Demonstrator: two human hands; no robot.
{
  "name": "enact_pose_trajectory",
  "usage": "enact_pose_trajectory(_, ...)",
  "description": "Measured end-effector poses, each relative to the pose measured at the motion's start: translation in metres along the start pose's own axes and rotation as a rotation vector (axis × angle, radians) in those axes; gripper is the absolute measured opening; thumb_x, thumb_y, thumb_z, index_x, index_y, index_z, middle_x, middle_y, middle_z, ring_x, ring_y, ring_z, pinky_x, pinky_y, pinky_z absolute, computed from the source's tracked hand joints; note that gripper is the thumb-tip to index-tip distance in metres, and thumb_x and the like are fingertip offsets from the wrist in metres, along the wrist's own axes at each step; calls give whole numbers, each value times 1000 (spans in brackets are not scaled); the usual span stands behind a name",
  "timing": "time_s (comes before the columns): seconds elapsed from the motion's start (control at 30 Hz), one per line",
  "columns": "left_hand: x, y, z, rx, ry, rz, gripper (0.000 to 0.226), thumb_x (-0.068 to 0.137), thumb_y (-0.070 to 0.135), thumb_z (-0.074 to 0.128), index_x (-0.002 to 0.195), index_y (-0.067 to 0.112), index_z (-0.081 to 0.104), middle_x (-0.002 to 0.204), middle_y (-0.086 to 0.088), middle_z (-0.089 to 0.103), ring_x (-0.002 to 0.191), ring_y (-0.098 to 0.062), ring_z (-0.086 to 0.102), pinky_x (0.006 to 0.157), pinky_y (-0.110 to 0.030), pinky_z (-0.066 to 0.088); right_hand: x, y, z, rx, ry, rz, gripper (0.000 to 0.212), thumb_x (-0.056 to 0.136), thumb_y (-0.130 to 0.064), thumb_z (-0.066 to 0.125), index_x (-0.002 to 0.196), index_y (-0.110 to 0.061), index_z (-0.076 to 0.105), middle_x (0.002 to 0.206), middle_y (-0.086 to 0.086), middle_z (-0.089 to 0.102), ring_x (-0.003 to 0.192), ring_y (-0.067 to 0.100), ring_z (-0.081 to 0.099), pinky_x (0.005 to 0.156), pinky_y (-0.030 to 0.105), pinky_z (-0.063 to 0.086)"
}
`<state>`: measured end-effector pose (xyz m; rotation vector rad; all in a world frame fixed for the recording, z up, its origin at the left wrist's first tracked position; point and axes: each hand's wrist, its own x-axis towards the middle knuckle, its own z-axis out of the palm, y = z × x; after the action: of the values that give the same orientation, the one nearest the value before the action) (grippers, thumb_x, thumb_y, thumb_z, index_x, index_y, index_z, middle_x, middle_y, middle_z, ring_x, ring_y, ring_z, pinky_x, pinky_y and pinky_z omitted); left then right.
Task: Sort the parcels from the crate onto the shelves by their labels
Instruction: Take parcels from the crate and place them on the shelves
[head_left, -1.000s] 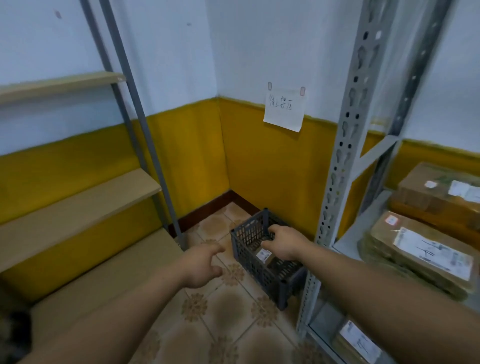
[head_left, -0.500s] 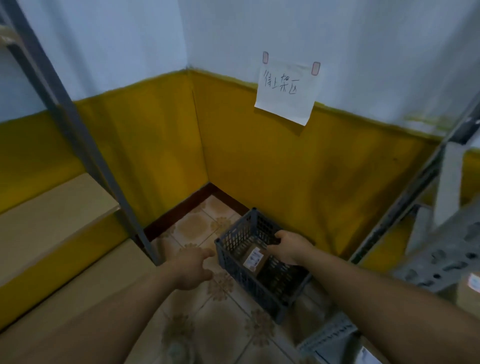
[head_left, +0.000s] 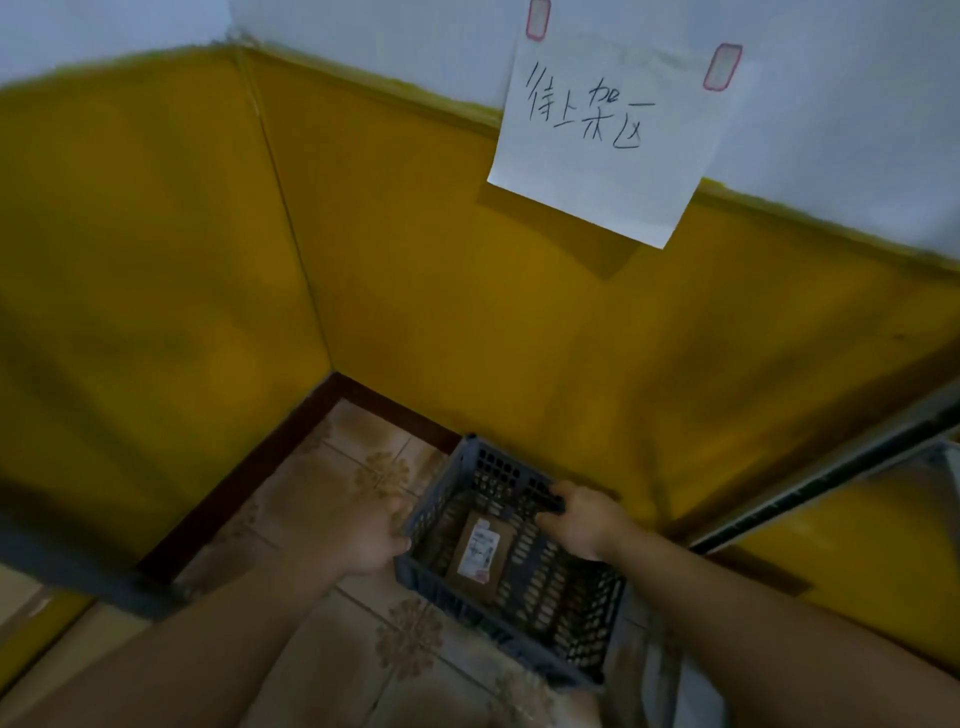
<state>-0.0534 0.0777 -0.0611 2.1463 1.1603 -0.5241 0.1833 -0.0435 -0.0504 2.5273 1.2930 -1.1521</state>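
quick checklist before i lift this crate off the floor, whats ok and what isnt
1. right hand curled over the crate rim: ok
2. left hand grip on the crate's left wall: cannot tell, fingers blurred
3. parcel lying flat inside the crate: ok
4. label facing up: ok
5. label readable from here: not ok, too small
6. crate resting on the tiled floor: ok

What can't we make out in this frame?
Head view:
- parcel label: print too small and blurred to read.
- left hand: blurred against the crate wall; grip or mere touch unclear.
- left shelf: cut off by the frame's left edge.
- crate floor under the parcel: hidden by it.
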Motion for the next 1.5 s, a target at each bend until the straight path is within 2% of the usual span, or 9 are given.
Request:
enact_pose_trajectory(0.1, 55, -15, 23, -41, 11, 36, 56, 98, 34, 53, 148, 18, 33, 148, -3, 42, 125, -18, 48, 95, -25, 40, 56, 6, 21, -7, -23, 4, 60, 103, -46, 45, 152, -16, 28, 151, 10, 41, 126, 28, 49, 101, 39, 44)
enact_pose_trajectory(0.27, 160, -58, 100, -57, 20, 21, 64, 91, 42, 58, 148, 24, 34, 149, 1, 40, 131, -19, 43, 104, -32, 39, 153, 30, 78, 24, -41, 29, 56, 102, -45, 47, 148, -16, 35, 140, 9, 51, 92, 22, 54, 63, 26, 39)
enact_pose_trajectory(0.43, 249, -87, 174, 14, 22, -10, 68, 91, 51, 53, 150, 27, 29, 150, -3, 32, 134, -26, 35, 106, -40, 38, 245, 61, 139, 49, -45, 40, 60, 100, -47, 50, 148, -14, 35, 147, 11, 47, 122, 27, 54, 91, 32, 46)
enact_pose_trajectory(0.57, 302, -98, 226, 27, 99, -51, 76, 93, 52, 51, 154, 29, 12, 162, -5, 5, 147, -30, 8, 117, -48, 20, 320, 91, 192, 16, -43, 4, 67, 98, -52, 50, 149, -12, 34, 152, 11, 41, 130, 30, 48, 103, 37, 44)
enact_pose_trajectory(0.7, 343, -109, 265, 68, 194, -92, 86, 90, 64, 46, 153, 36, -4, 162, 0, -14, 148, -30, -10, 118, -56, 5, 397, 124, 248, 44, -38, -49, 70, 93, -52, 57, 149, -16, 35, 151, 9, 44, 126, 29, 52, 103, 39, 45)
enact_pose_trajectory(0.87, 362, -113, 288, 196, 329, -167, 91, 85, 77, 33, 152, 35, -11, 161, 5, -17, 149, -25, -7, 117, -55, 11, 452, 145, 302, -11, -83, -125, 52, 96, -45, 56, 141, -21, 49, 139, 5, 56, 121, 24, 56, 100, 36, 48)
enact_pose_trajectory(1.2, 359, -107, 294, 288, 428, -211, 90, 88, 76, 25, 153, 29, -15, 161, 4, -19, 150, -19, -2, 114, -43, 19, 500, 156, 360, 12, -42, -37, 70, 93, -36, 64, 151, -22, 28, 153, 8, 36, 138, 28, 39, 108, 38, 39)
enact_pose_trajectory(1.37, 360, -108, 296, 306, 447, -208, 87, 88, 75, 24, 153, 29, -14, 161, 5, -19, 150, -18, -1, 114, -43, 20, 511, 157, 377, 274, -111, 41, 88, 94, -21, 65, 157, -18, 3, 146, 11, 48, 124, 27, 56, 82, 27, 49)
enact_pose_trajectory(1.5, 360, -108, 297, 313, 465, -203, 87, 89, 74, 24, 153, 29, -14, 161, 4, -18, 150, -19, 0, 114, -43, 20, 525, 154, 394, 498, -166, 0, 70, 88, -10, 70, 146, -17, 31, 140, 8, 56, 120, 26, 60, 96, 41, 54)
